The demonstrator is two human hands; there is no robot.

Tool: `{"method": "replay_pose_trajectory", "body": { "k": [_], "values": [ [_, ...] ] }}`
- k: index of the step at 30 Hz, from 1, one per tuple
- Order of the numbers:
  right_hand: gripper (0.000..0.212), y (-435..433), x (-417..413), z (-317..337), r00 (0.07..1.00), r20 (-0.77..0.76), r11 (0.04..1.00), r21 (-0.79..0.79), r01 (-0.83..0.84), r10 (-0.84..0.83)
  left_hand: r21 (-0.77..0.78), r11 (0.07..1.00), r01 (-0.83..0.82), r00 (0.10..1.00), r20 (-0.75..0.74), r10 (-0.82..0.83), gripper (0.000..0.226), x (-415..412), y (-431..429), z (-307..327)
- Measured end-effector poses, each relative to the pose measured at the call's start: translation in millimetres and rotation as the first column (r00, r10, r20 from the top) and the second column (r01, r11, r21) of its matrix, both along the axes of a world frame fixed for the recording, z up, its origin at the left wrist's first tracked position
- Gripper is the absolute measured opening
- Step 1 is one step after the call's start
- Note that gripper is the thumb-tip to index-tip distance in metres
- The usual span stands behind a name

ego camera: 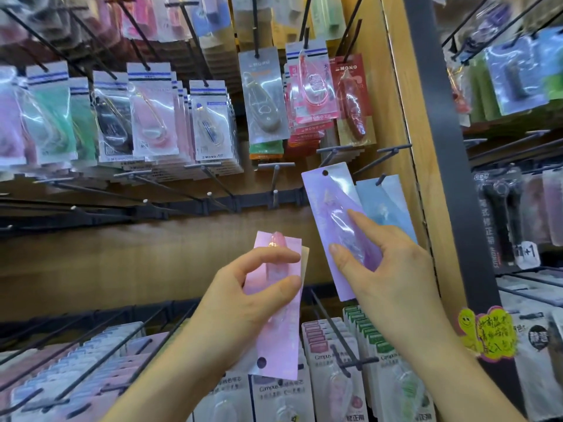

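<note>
- Right hand (390,269) pinches purple correction-tape pack (323,202), overlapping blue pack (374,199) on its left; left hand (240,303) pinches pink pack (278,339).
- Advice: thread the purple pack's hole squarely onto empty peg (275,196) left of blue pack.

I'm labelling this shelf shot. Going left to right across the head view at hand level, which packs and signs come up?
pink pack → purple pack → hanging blue pack → yellow smiley note

A brown wooden display wall (152,254) carries black metal hooks (275,175). Carded correction-tape packs (152,111) hang upper left, and white carded packs (332,360) hang bottom centre.
</note>
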State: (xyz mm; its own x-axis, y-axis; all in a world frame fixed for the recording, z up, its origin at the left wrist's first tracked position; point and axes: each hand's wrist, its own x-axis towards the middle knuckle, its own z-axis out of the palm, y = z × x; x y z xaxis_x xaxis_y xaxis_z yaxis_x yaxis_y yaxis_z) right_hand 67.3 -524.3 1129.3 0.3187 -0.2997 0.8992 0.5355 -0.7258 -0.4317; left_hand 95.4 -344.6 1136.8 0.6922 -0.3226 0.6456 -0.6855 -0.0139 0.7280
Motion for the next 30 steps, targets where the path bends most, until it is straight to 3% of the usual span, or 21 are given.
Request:
{"method": "replay_pose_trajectory", "body": {
  "k": [11, 16, 19, 22, 24, 26, 27, 28, 29, 30],
  "values": [
    [0.046, 10, -4, 5, 0.977, -0.114, 0.981, -0.098, 0.168, -0.178, 0.035, 0.999, -0.01, 0.998, 0.068, 0.008, 0.028, 1, 8, -4],
    [0.047, 7, 15, 11, 0.869, -0.175, 0.87, -0.279, 0.406, -0.462, 0.038, 0.999, -0.035, 0.994, 0.103, 0.031, 0.021, 4, 6, -6],
    [0.047, 6, 19, 8, 0.821, -0.183, 0.812, -0.366, 0.454, -0.541, 0.045, 0.999, -0.023, 0.994, 0.111, 0.017, 0.022, 4, 5, -8],
    [0.044, 4, 12, -1, 0.801, -0.151, 0.789, -0.351, 0.505, -0.58, 0.037, 0.999, -0.028, 0.991, 0.129, 0.023, 0.035, 4, 6, -9],
    [0.043, 6, 1, -15, 0.883, -0.035, 0.869, -0.195, 0.454, -0.469, 0.038, 0.998, -0.045, 0.989, 0.14, 0.039, 0.046, 8, 6, -11],
    [0.045, 10, -7, -27, 0.995, -0.06, 0.996, 0.042, 0.085, -0.082, 0.008, 1.0, -0.028, 0.993, 0.119, 0.027, 0.063, 12, 4, -14],
    [0.046, 14, -9, -32, 0.968, -0.129, 0.965, 0.175, -0.193, 0.217, -0.027, 1.0, -0.008, 0.994, 0.109, 0.011, 0.07, 14, 1, -16],
    [0.045, 20, -11, -35, 0.833, -0.204, 0.843, 0.298, -0.448, 0.515, -0.065, 0.998, 0.012, 0.994, 0.105, -0.006, 0.075, 15, -2, -18],
    [0.04, 25, -13, -38, 0.653, -0.252, 0.691, 0.402, -0.601, 0.714, -0.094, 0.995, 0.027, 0.994, 0.104, -0.017, 0.078, 17, -6, -20],
    [0.035, 29, -13, -40, 0.527, -0.253, 0.581, 0.445, -0.681, 0.812, -0.115, 0.992, 0.043, 0.994, 0.106, -0.031, 0.078, 17, -9, -22]
  ]
}}
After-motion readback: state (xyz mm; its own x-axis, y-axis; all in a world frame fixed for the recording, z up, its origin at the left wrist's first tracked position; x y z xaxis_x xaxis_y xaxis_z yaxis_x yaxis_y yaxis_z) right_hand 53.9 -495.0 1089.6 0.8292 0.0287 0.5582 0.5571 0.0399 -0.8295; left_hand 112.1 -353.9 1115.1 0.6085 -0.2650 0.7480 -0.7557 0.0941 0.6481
